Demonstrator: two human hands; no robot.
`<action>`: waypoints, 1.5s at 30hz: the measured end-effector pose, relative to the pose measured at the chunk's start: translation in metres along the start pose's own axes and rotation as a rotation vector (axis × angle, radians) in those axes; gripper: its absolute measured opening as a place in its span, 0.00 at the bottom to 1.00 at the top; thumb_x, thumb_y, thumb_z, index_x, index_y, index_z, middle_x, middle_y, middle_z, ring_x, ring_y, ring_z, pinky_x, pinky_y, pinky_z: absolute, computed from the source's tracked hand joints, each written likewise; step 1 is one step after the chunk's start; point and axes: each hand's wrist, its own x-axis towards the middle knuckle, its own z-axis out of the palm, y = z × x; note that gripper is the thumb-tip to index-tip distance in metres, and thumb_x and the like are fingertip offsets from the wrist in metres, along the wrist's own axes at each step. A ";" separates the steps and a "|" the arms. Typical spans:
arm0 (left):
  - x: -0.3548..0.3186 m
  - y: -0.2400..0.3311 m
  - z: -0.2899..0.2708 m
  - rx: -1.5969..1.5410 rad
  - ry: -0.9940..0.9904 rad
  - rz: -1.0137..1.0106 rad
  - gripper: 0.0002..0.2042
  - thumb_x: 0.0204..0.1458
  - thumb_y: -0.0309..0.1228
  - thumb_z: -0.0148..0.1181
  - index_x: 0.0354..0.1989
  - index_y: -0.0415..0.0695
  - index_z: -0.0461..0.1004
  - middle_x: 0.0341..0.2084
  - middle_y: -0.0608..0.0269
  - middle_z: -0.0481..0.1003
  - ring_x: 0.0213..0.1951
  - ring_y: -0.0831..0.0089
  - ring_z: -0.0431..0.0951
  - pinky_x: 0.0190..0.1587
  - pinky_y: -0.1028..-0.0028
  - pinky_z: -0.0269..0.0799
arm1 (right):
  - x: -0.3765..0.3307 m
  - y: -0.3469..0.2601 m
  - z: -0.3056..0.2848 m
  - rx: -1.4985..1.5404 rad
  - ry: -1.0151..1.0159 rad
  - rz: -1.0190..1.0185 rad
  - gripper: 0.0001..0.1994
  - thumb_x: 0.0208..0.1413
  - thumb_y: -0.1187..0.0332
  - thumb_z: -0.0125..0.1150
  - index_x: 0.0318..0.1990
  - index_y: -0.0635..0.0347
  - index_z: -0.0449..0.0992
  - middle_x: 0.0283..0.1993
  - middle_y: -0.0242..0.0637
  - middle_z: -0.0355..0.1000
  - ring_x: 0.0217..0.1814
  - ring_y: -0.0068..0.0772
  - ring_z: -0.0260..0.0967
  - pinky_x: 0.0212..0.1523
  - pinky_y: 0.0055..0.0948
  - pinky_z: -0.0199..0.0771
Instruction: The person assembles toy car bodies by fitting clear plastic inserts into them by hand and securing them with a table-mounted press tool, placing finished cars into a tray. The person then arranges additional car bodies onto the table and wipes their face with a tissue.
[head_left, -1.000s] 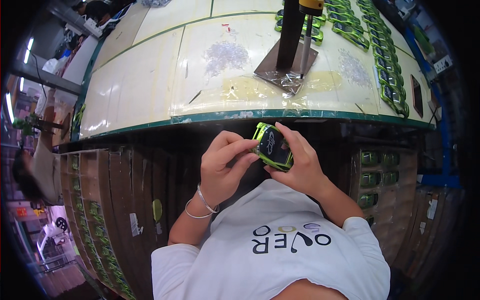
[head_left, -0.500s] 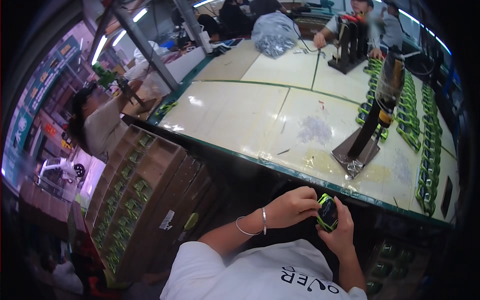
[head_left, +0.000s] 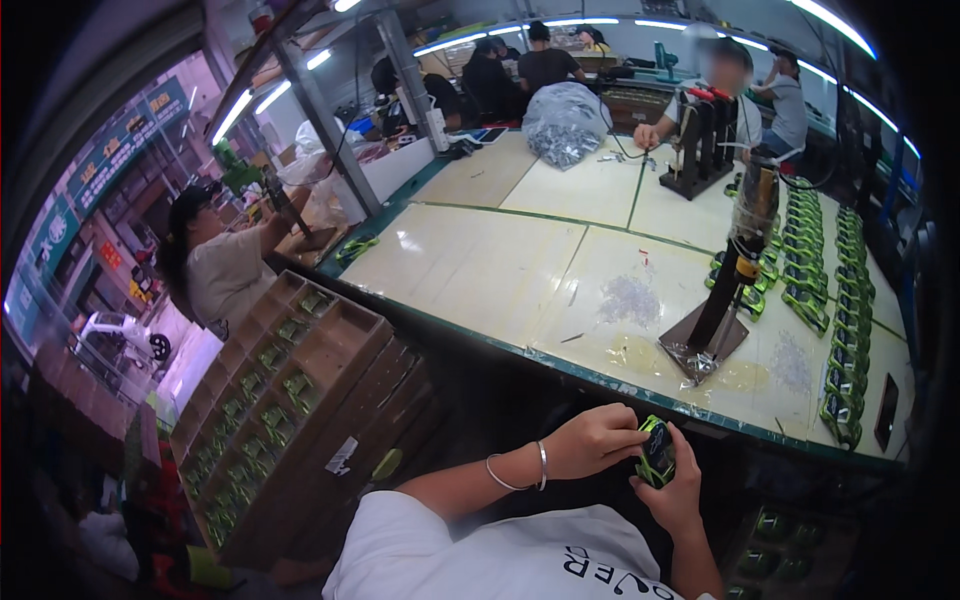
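Hands meet below the desk's near edge: the left hand (head_left: 597,440) and the right hand (head_left: 678,490) both close around one small black device with a lime-green rim (head_left: 657,452), held in the air against the person's chest, just short of the desk (head_left: 470,270). Two thin bangles (head_left: 515,470) circle the left wrist.

On the pale desk stands one black upright press on a plate base (head_left: 722,300), with two loose scatters of tiny clear parts (head_left: 628,298) beside it. A long curving row of the same green-rimmed devices (head_left: 835,320) runs down the desk's right side; there are well over a dozen, too many and too small to count exactly. One open cardboard box with divider cells (head_left: 285,390) sits at the person's left, several cells filled with green pieces, and more such boxes show dimly under the desk at lower right.

With the device held over open floor and not over the desk, a slip of either grip would likely send it down between knees and boxes; the judgement is that the edge-on hold, fingertips on the rim, leaves little margin. At least six other people work in the background, one seated at left, the rest at the far end.
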 end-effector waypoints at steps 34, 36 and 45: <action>-0.045 -0.003 0.084 -1.191 0.220 -1.112 0.15 0.51 0.32 0.34 0.38 0.30 0.60 0.26 0.50 0.70 0.26 0.66 0.74 0.27 0.73 0.72 | 0.081 0.149 -0.125 -0.898 0.395 0.088 0.04 0.41 0.71 0.48 0.21 0.60 0.69 0.26 0.38 0.63 0.31 0.38 0.65 0.30 0.33 0.67; -0.043 -0.004 0.084 -1.169 0.197 -1.112 0.16 0.52 0.32 0.33 0.38 0.30 0.61 0.26 0.50 0.70 0.26 0.66 0.74 0.28 0.72 0.72 | 0.085 0.148 -0.128 -1.003 0.341 0.079 0.04 0.40 0.72 0.47 0.21 0.61 0.69 0.25 0.39 0.64 0.30 0.38 0.65 0.29 0.33 0.67; -0.036 0.003 0.088 -1.158 0.177 -1.091 0.15 0.51 0.33 0.36 0.37 0.32 0.62 0.25 0.56 0.70 0.25 0.69 0.73 0.26 0.74 0.71 | 0.083 0.129 -0.143 -0.993 0.135 0.094 0.05 0.39 0.73 0.46 0.23 0.63 0.67 0.24 0.41 0.66 0.27 0.42 0.66 0.27 0.35 0.67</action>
